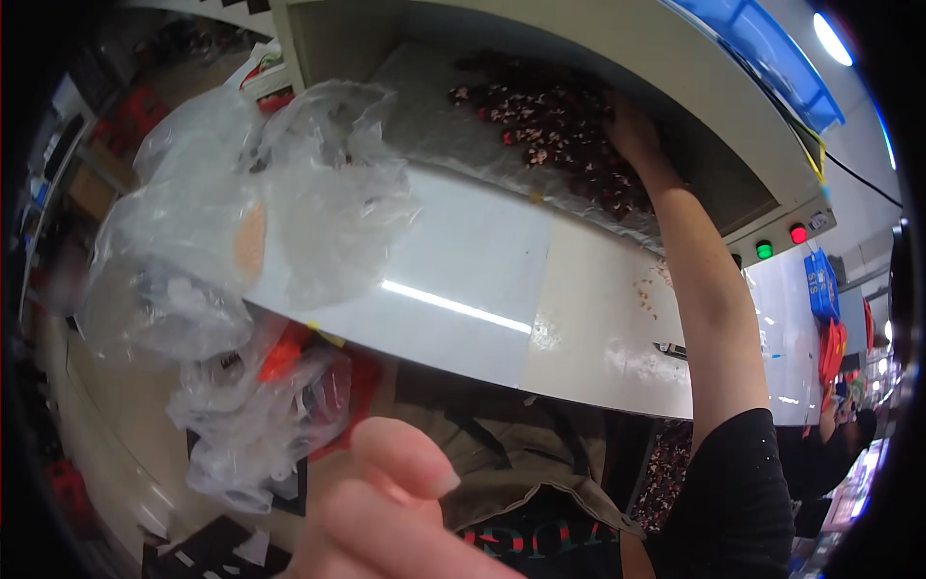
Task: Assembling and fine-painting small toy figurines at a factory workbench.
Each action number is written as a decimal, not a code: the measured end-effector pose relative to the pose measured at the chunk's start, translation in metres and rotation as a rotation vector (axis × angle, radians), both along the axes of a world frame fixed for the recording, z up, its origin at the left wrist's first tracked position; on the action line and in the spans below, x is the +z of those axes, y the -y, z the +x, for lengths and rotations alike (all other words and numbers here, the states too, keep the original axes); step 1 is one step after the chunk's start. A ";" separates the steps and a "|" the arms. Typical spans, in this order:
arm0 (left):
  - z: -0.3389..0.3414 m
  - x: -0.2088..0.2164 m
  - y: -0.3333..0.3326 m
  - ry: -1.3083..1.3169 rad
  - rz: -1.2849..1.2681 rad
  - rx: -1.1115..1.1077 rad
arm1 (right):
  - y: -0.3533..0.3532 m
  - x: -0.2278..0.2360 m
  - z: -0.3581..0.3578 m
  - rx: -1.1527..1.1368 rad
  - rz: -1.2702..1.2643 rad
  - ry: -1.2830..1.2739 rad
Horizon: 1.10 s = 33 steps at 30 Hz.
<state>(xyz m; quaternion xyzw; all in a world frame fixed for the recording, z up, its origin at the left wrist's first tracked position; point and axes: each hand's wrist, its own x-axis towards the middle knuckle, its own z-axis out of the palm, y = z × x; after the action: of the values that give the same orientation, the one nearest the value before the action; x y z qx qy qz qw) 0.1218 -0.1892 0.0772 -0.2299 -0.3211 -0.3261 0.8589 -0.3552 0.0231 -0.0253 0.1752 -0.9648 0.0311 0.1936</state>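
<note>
My right arm reaches forward into a beige box-like machine opening, and my right hand [632, 133] is at the right side of a spread of small dark pieces [559, 121]. Some pieces show pale and red spots. Its fingers are in shadow against the pieces, so their pose and anything they hold are hidden. Close to the camera at the bottom, my left hand [386, 507] is raised with its fingers curled. Nothing shows in it. The pieces lie on a greyish sheet [434, 121] inside the opening.
Clear plastic bags [328, 183] cover the left end of the white table [473, 251]; more bags [260, 415] hang below with something orange-red. Pale crumbs [648, 294] lie near my right forearm. Green [764, 250] and red [799, 234] lights sit on the machine's frame. Another person [834, 449] is at far right.
</note>
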 end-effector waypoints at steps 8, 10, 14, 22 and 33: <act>0.003 -0.014 0.047 1.132 -0.419 -1.103 | 0.005 -0.005 -0.009 0.118 0.099 -0.200; -0.009 -0.027 0.038 1.134 -0.341 -1.019 | -0.011 -0.017 -0.018 0.070 0.239 -0.156; -0.020 -0.061 0.014 1.073 -0.159 -0.705 | -0.042 -0.030 -0.063 0.173 0.071 0.193; -0.008 -0.112 -0.010 1.424 0.216 -0.970 | -0.074 -0.051 -0.109 0.256 -0.052 -0.212; 0.007 -0.133 -0.052 1.539 0.198 -1.224 | -0.035 -0.003 0.217 0.565 -0.839 0.664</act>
<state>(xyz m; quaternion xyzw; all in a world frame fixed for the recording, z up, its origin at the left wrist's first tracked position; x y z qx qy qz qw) 0.1287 -0.1377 -0.0557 -0.0086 -0.5889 -0.8001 0.1141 -0.1379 0.0586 -0.0287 0.3141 -0.7953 0.5122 -0.0811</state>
